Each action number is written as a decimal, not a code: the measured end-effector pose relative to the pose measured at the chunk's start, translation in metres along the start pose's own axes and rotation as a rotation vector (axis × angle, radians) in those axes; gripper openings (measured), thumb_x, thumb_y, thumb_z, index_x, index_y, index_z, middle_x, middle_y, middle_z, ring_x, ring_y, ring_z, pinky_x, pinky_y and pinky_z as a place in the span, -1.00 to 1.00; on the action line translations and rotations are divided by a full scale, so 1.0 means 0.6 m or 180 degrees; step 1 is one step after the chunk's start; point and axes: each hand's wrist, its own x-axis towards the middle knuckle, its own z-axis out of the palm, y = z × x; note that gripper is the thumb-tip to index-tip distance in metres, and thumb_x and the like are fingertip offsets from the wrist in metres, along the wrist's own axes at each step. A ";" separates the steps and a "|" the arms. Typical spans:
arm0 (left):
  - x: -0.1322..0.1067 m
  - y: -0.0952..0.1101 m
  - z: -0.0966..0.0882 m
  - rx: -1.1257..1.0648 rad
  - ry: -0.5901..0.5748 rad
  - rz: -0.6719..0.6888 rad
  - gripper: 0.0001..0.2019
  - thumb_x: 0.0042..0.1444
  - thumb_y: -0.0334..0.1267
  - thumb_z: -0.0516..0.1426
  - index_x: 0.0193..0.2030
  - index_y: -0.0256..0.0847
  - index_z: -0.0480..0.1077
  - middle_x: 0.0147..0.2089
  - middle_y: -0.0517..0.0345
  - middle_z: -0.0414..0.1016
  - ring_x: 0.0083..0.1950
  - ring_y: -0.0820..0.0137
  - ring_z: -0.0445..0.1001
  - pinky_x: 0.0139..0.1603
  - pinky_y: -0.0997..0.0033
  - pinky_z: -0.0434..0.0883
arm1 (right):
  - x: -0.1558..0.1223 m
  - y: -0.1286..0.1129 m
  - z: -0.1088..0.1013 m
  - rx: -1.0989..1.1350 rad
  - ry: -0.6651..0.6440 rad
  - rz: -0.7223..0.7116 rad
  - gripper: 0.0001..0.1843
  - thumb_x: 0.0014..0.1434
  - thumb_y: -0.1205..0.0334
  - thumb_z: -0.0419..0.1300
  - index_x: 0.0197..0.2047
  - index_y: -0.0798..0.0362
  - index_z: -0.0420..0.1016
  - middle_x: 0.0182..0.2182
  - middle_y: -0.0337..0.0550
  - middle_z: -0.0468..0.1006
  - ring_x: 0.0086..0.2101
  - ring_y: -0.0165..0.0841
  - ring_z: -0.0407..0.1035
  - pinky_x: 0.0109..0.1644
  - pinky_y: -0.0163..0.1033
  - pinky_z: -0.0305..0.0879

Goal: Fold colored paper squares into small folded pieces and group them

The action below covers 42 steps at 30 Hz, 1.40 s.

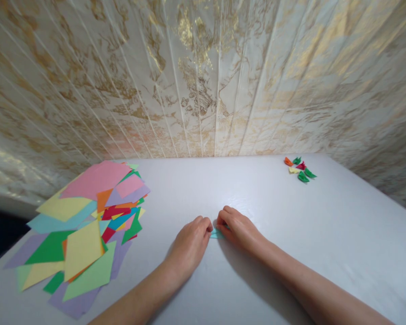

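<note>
A small light-blue piece of folded paper (216, 234) lies low over the white table between my two hands. My left hand (196, 234) has its fingers closed at the paper's left end. At the right end, the curled fingers of my right hand (237, 228) pinch the paper from above and cover part of it. Only a narrow strip shows between the fingertips, so its full shape is hidden.
Coloured paper sheets and scraps (83, 250) spread over the left side of the white table (189, 185). Several small folded paper pieces (303, 176), green, orange, red and yellow, sit at the back right. A gold-patterned curtain (203, 90) hangs behind the table.
</note>
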 end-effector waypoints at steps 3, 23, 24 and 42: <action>-0.004 0.002 0.001 0.0039 0.0010 0.0075 -0.80 0.22 -0.49 -0.01 -0.18 -0.13 0.34 -0.20 0.20 0.45 -0.21 0.37 0.44 -0.20 0.43 0.29 | 0.001 -0.005 -0.001 -0.0370 -0.0081 0.0060 -0.90 0.26 0.38 0.14 -0.29 0.07 0.46 -0.28 -0.13 0.46 -0.24 -0.32 0.36 -0.22 -0.29 0.17; -0.088 0.007 0.055 0.1639 0.0386 0.0487 -0.48 0.18 -0.49 0.05 0.29 -0.19 0.22 0.13 -0.07 0.41 0.05 0.12 0.41 0.09 0.03 0.40 | 0.006 -0.005 0.004 -0.0493 -0.0070 0.0063 -0.87 0.27 0.38 0.11 -0.28 0.06 0.46 -0.26 -0.10 0.49 -0.23 -0.32 0.38 -0.19 -0.29 0.18; -0.086 0.009 0.053 0.1599 0.0358 0.0465 -0.47 0.18 -0.48 0.06 0.30 -0.17 0.22 0.12 -0.06 0.42 0.04 0.13 0.42 0.08 0.03 0.41 | 0.006 -0.005 0.003 -0.0485 -0.0081 0.0059 -0.88 0.27 0.38 0.11 -0.28 0.07 0.46 -0.26 -0.10 0.49 -0.22 -0.32 0.38 -0.19 -0.29 0.18; -0.076 0.021 0.041 0.1514 0.0279 0.0367 -0.57 0.21 -0.49 0.00 0.23 -0.26 0.27 0.10 -0.10 0.45 0.04 0.15 0.44 0.08 0.03 0.42 | 0.003 -0.010 0.003 -0.0517 0.0012 0.0168 -0.84 0.28 0.42 0.07 -0.30 0.09 0.43 -0.28 -0.07 0.48 -0.22 -0.31 0.37 -0.13 -0.28 0.21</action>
